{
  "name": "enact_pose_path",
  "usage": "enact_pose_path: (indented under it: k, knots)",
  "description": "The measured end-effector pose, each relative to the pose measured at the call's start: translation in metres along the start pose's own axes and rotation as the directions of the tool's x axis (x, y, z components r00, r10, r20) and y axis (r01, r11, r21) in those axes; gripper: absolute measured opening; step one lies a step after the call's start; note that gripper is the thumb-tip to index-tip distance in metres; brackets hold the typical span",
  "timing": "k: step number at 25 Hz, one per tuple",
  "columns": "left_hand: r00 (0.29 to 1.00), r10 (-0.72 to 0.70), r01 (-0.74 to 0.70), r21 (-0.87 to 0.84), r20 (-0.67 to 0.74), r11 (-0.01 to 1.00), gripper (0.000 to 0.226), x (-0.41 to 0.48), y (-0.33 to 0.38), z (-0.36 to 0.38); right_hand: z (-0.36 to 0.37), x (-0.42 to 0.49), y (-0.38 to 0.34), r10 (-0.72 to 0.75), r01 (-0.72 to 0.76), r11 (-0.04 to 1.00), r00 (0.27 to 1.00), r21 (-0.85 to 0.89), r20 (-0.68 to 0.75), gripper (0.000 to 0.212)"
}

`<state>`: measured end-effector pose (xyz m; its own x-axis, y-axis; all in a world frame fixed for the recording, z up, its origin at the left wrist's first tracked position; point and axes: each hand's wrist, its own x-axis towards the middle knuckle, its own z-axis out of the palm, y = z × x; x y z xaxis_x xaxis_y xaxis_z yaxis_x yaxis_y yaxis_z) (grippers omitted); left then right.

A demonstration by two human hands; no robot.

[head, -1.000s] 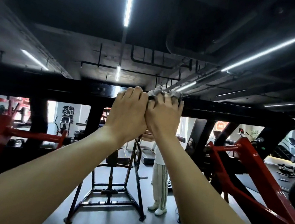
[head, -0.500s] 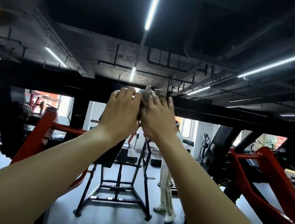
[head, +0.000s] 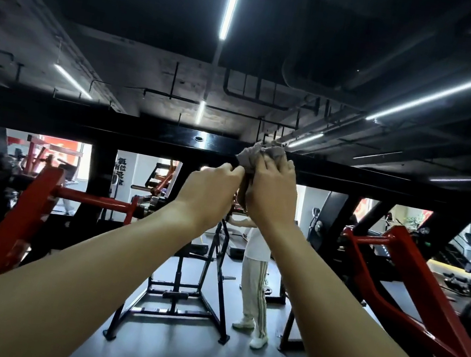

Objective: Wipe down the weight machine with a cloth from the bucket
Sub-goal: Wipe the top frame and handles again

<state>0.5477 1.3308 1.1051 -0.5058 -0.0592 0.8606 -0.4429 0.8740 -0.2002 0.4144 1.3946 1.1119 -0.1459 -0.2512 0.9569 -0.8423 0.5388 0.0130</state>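
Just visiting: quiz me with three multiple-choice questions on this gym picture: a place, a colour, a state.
1. Where is the cloth? A floor B black top beam C bucket
2. The slanted lever arms are: A red B blue C green
3. The right hand is: A idle B gripping a lever arm C pressing the cloth
Answers: 1B, the cloth sits against the beam; 2A, both arms show red; 3C, it covers the cloth at the beam.

The black crossbeam (glossy, overhead) carries a bunched grey cloth.
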Motion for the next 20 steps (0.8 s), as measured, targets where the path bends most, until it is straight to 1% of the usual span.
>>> enact_pose_path:
  k: [3, 5, 7, 9, 11, 15, 16, 17, 19, 20]
  knots:
    - [0.999, 0.052, -0.052, 0.023, -0.001, 0.998, 0.011, 0.014, 0.027, 0.005, -0.006, -0.004, 0.046, 0.201, -0.201, 0.978, 0.980, -0.061, -0.011, 0.046]
    - [0.996, 0.085, -0.085, -0.006, 0.003, 0.996, 0.020, 0.023, 0.046, 0.010, -0.012, -0.007, 0.074, 0.300, -0.301, 0.950, 0.954, -0.087, -0.021, 0.040]
    - [0.995, 0.103, -0.103, -0.037, -0.002, 0.994, 0.024, 0.033, 0.069, 0.018, -0.018, -0.011, 0.095, 0.316, -0.320, 0.937, 0.947, -0.140, -0.050, 0.036]
    - [0.994, 0.106, -0.108, -0.063, -0.028, 0.992, 0.021, 0.042, 0.092, 0.027, -0.022, -0.011, 0.108, 0.272, -0.279, 0.939, 0.960, -0.202, -0.060, 0.035]
    - [0.992, 0.115, -0.120, -0.106, -0.054, 0.987, 0.021, 0.051, 0.112, 0.036, -0.023, -0.011, 0.126, 0.267, -0.272, 0.940, 0.962, -0.203, -0.052, 0.036]
    - [0.978, 0.157, -0.177, -0.151, -0.138, 0.972, 0.029, 0.069, 0.133, 0.055, -0.022, -0.006, 0.179, 0.394, -0.401, 0.902, 0.916, -0.160, -0.075, 0.039]
    - [0.976, 0.155, -0.179, -0.154, -0.153, 0.972, 0.033, 0.074, 0.136, 0.058, -0.019, -0.004, 0.185, 0.386, -0.395, 0.908, 0.918, -0.138, -0.088, 0.040]
    - [0.976, 0.146, -0.173, -0.163, -0.165, 0.971, 0.037, 0.079, 0.138, 0.061, -0.015, -0.001, 0.183, 0.345, -0.353, 0.930, 0.934, -0.098, -0.093, 0.043]
    - [0.976, 0.134, -0.167, -0.197, -0.170, 0.966, 0.041, 0.086, 0.143, 0.066, -0.007, 0.001, 0.175, 0.189, -0.190, 0.982, 0.977, -0.007, -0.096, 0.048]
    - [0.976, 0.136, -0.170, -0.209, -0.168, 0.963, 0.042, 0.088, 0.145, 0.070, -0.001, 0.000, 0.175, 0.124, -0.123, 0.992, 0.987, 0.018, -0.097, 0.047]
